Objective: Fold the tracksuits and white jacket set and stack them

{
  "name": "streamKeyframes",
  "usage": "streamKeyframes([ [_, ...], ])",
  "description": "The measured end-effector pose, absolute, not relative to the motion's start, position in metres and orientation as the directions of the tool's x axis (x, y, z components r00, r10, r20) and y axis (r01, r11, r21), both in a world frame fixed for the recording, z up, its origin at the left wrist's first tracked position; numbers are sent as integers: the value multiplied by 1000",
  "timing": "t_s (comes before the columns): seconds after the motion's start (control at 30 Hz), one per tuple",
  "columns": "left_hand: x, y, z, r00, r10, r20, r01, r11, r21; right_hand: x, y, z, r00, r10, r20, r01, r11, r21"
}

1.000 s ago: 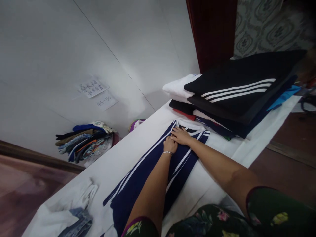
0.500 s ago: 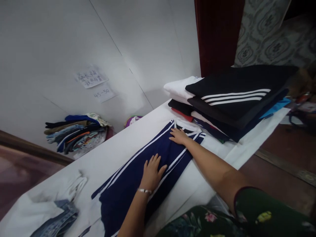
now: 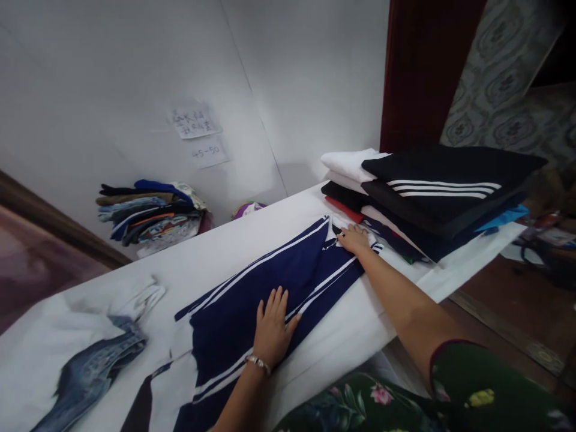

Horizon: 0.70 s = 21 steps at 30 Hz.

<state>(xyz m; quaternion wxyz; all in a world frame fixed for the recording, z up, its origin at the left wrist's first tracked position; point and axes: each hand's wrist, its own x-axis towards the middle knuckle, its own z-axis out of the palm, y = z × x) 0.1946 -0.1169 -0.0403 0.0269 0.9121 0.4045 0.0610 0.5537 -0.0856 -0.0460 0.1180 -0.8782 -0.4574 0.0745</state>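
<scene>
A navy garment with white stripes [image 3: 234, 318] lies spread along the white table, its white collar [image 3: 335, 225] toward the stack of folded clothes. Flat on its middle rests my left hand [image 3: 272, 324], fingers spread, a bracelet on the wrist. My right hand [image 3: 354, 238] is at the collar end with its fingers extended over the neckline; whether the fingertips pinch any cloth is hard to see. White cloth and a dark piece [image 3: 139, 405] show beside the garment's lower end.
Folded clothes [image 3: 445, 180] are stacked high at the table's right end, a black striped one on top. Jeans [image 3: 90, 369] and white cloth [image 3: 40, 336] lie at the left. Beyond the table's far edge is another clothes pile [image 3: 153, 210], below paper signs [image 3: 195, 120] on the wall.
My right hand has shifted further onto the collar, and the neckline shows more plainly. My left hand stays flat on the cloth. The camera view has turned slightly.
</scene>
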Motion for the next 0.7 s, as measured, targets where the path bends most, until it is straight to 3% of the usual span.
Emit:
streamKeyframes([
  [0.17, 194, -125, -35, 660, 743, 111, 718, -667, 197, 553, -99, -32, 508, 860, -38, 839, -505, -203],
  [0.37, 163, -142, -24, 581, 808, 101, 758, -582, 295, 558, -151, -52, 451, 885, 118, 892, -443, -87],
  [0.6, 76, -125, -9, 140, 955, 263, 953, -202, 226, 619, -178, -102, 480, 848, 226, 861, -406, -307],
  [0.7, 43, -102, 0, -53, 974, 220, 967, -5, 254, 643, -160, -115, 471, 842, 261, 862, -378, -337],
])
